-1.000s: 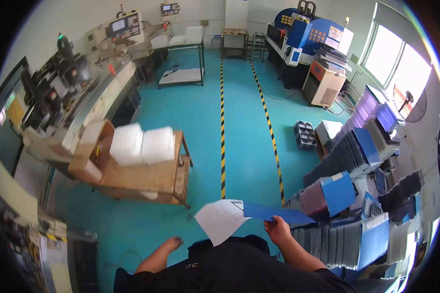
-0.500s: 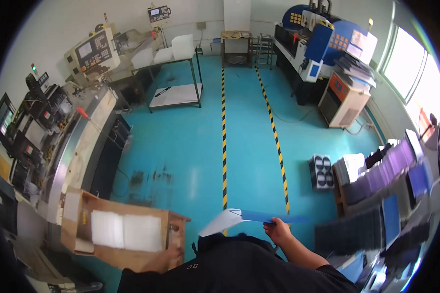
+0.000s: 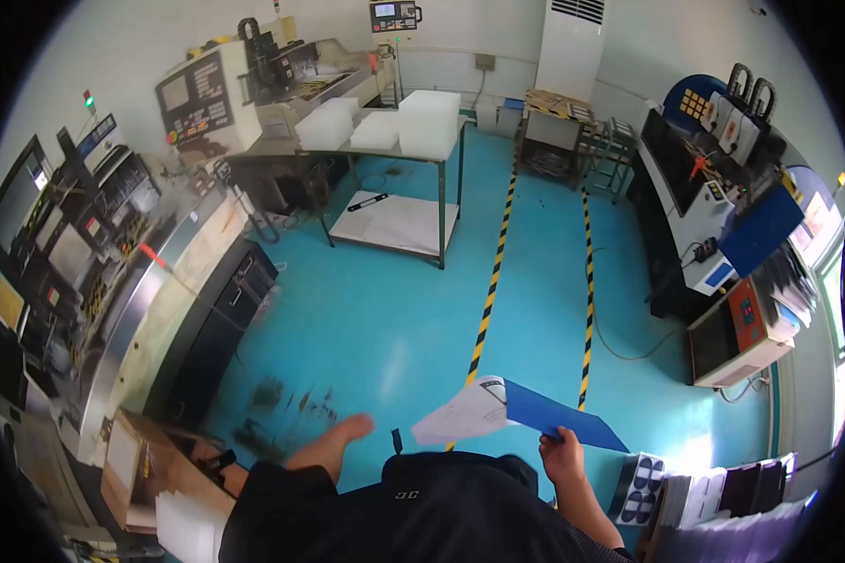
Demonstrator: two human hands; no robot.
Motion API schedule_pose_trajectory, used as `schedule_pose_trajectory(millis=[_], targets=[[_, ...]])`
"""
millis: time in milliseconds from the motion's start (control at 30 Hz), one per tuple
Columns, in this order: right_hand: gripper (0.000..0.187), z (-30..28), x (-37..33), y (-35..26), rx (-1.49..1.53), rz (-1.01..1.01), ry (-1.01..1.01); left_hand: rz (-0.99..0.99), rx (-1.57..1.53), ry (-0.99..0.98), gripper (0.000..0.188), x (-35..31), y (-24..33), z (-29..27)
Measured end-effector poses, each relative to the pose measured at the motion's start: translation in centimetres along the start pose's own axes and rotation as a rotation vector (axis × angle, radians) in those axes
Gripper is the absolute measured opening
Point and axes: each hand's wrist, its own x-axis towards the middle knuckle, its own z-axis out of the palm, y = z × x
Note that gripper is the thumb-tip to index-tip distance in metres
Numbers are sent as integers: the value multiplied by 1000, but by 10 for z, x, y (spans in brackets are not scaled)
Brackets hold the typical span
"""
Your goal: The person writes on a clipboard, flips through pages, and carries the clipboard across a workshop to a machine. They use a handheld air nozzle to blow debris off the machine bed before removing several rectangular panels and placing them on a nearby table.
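Left hand [image 3: 355, 429] blurred; finger positions unresolved. Print on white sheet [image 3: 462, 418] too small to read. White stack [image 3: 188, 525], lower left, partly hidden behind black sleeve [image 3: 270, 511].

The left hand [image 3: 352, 430], blurred, is swinging up from the wooden cart at the lower left to the blue floor left of centre. The right hand [image 3: 562, 455] is shifting slightly rightward, and its blue sheet [image 3: 556, 413] is tilting down toward the lower right. The white sheet [image 3: 465, 413] is showing more of its face. With the view moving, the wooden cart [image 3: 130, 464] is slipping into the lower left corner, partly behind the body; the metal table [image 3: 404, 225] is looming larger at upper centre; the orange-panelled cabinet [image 3: 753, 349] is nearing the right edge; and the purple stack [image 3: 737, 537] is sinking into the lower right.
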Motion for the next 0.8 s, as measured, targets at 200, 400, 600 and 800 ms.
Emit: schedule_pose_trajectory(millis=[200,400,600,800], targets=[[14,79,218,-126,67,-20,29,108,-529,340,46,262,177,-337],[23,211,450,-284,-54,147,-19,-146,-463,182,41,415,138,-350],[29,344,637,-453,-148,152,-65,124,-52,-12,32,585,159,-372],[29,451,872,-558,-162,146,-1,453,132,345,28,817,175,-531]])
